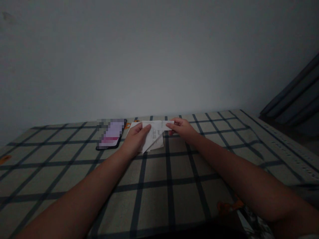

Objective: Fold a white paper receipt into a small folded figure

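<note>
Pinching opposite sides of the printed paper [155, 133], left hand [136, 136] and right hand [183, 128] hold it near a phone [112, 134].

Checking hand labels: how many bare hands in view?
2. The person's bare left hand grips the printed white paper at its left side; the bare right hand pinches white paper at the right end. No other hand shows.

White, folded, printed paper [155, 133] looks matt and creased; at six o'clock, matt beige-and-navy checked cloth [155, 199]; at twelve, a smooth-looking, matt grey wall [159, 59].
</note>
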Available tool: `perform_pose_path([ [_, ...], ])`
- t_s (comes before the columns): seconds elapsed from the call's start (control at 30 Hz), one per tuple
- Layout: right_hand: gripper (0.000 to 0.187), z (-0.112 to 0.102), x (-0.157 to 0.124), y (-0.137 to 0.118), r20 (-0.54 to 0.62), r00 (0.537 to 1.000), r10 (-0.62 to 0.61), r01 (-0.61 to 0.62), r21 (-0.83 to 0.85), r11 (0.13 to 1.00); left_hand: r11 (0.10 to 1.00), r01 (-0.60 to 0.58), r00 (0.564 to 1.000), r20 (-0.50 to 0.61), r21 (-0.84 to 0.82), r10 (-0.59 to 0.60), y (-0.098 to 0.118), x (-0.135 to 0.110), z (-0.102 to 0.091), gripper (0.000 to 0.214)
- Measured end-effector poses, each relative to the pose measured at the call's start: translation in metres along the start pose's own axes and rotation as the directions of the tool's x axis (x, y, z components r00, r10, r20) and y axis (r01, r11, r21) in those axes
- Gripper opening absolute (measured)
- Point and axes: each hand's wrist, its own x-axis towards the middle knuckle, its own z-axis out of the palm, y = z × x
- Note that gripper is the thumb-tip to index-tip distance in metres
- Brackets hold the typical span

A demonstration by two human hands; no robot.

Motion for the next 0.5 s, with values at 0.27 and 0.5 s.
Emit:
perform_pose_path([
  [0.27,0.029,0.0028,-0.0018,-0.0064,0.021,1.0,0.011,-0.012,0.021,1.0,0.995,0.032,0.999,-0.026,0.096,-0.03,0.0008,0.0,-0.0021,0.042],
  [0.5,0.027,0.0058,-0.0028,-0.0101,0.042,0.999,0.015,-0.016,0.038,0.999,0.958,-0.083,0.994,-0.049,0.276,0.1,0.0042,-0.0021,0.0008,0.049],
])
